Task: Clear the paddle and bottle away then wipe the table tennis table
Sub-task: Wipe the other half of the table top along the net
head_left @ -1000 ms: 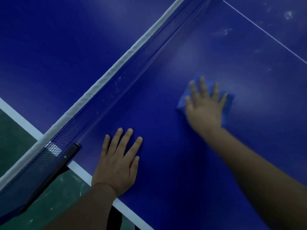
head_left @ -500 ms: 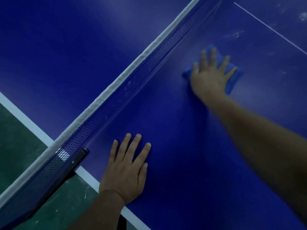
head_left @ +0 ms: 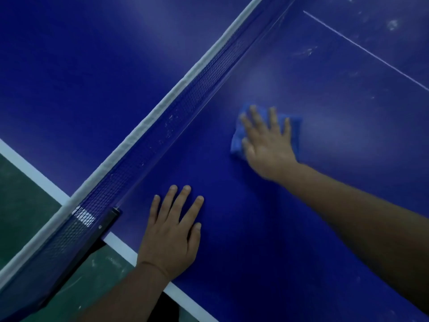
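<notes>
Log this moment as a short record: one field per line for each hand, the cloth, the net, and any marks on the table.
left hand: flat on the table, fingers straight, near the white edge line
right hand: fingers spread, pressing the cloth
cloth: blue, folded, flat on the table under the right hand
net: taut, white top band, left of both hands
net clamp: black, at the table edge
marks: pale smudges beyond the thin white line
paddle, bottle: not in view

Blue table tennis table [head_left: 267, 240], smudged far side, net [head_left: 185, 101] stretched across.
</notes>
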{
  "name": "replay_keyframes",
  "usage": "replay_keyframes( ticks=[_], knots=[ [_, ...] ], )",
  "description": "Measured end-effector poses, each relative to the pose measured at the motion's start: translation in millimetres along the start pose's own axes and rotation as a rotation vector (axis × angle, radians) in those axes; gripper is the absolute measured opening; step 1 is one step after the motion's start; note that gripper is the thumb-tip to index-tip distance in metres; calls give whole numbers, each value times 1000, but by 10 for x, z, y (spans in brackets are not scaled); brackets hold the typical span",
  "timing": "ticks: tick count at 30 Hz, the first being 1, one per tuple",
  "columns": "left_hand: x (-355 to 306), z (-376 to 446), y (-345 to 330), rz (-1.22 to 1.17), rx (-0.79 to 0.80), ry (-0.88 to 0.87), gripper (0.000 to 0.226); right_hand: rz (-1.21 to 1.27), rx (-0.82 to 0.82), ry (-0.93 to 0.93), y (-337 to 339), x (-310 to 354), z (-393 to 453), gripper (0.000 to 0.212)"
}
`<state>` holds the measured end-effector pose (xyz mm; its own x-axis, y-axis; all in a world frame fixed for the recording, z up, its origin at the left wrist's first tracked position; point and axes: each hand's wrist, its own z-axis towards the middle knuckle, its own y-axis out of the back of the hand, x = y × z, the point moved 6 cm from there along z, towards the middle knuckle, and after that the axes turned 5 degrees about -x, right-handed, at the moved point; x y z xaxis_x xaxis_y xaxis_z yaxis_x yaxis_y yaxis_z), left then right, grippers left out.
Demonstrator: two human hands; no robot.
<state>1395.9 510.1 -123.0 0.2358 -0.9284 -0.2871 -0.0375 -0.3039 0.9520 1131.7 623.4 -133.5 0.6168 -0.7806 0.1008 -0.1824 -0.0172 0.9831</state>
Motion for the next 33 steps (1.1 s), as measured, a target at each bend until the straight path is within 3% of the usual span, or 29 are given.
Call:
replay_keyframes(
  ticks=[2,6,8,10,12,14,18,20,22,25,27,30,33],
  knots=[
    [-2,35,53,-26,-17,-10,54,-36,26,139,22,-171,-71,66],
    [-67,478,202,-80,-96,-34,56,35,-79,-409,330,-1597,98,68],
    [-184,929,262,-108,-117,-56,59,96,-133,-601,345,-1625,59,63],
    [-281,1360,273,-86,-100,-83,63,49,-173,-467,222,-1054,83,62],
    [-301,1640,210,-43,-55,-83,67,4,-117,-110,43,-466,80,61],
    [-283,1729,111,27,-10,-91,69,-44,-83,34,95,-556,170,60],
    [-276,1719,70,21,-22,-99,64,38,-77,-446,340,-1868,313,59],
    [-280,1720,93,-17,-44,-112,62,39,-66,-454,342,-1786,285,61],
    [-277,1707,134,-63,-92,-121,61,-12,-118,-256,278,-1161,297,62],
    [-266,1706,172,-110,-186,-134,62,-9,-119,186,152,-99,334,59],
    [-254,1720,156,-110,-195,-129,63,-5,-72,329,122,224,551,59],
    [-254,1743,124,-76,-158,-121,61,-58,-92,264,233,26,1214,59],
    [-258,1753,91,-37,-108,-134,58,-2,-116,-57,438,-624,1825,58]
  ],
)
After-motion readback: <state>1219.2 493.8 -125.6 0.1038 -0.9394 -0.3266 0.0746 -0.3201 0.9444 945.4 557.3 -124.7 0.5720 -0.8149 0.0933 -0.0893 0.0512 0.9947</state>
